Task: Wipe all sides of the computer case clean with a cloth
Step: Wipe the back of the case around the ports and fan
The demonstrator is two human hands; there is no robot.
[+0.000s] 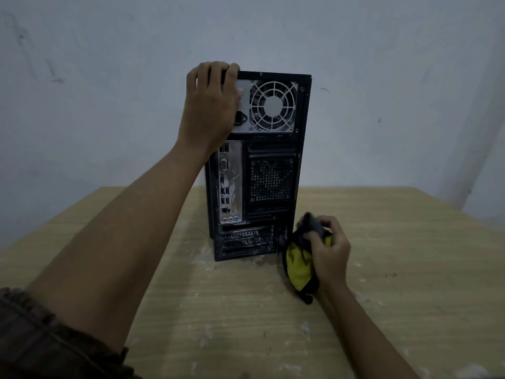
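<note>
The computer case (pixel 273 144) is black matt metal, and its rear panel is greyed with dust and streaks towards the bottom. The power supply (pixel 245 127) plate is dull bare grey metal with a wire fan grille (pixel 273 105). The I/O shield (pixel 235 170) is thin silvery metal with a faint sheen. The cloth (pixel 299 265) is soft, fuzzy fabric, yellow and dark grey. The counter (pixel 246 310) is pale matt wood grain with whitish smears. The wall (pixel 382 77) is matt paint, scuffed.

Black computer case (pixel 270 170) upright, rear panel toward camera.
Dusty back, 1 round fan grille up top; bunched yellow-and-black cloth (pixel 299 265), gripped by the right hand (pixel 330 253), just beside its lower-right corner.
</note>
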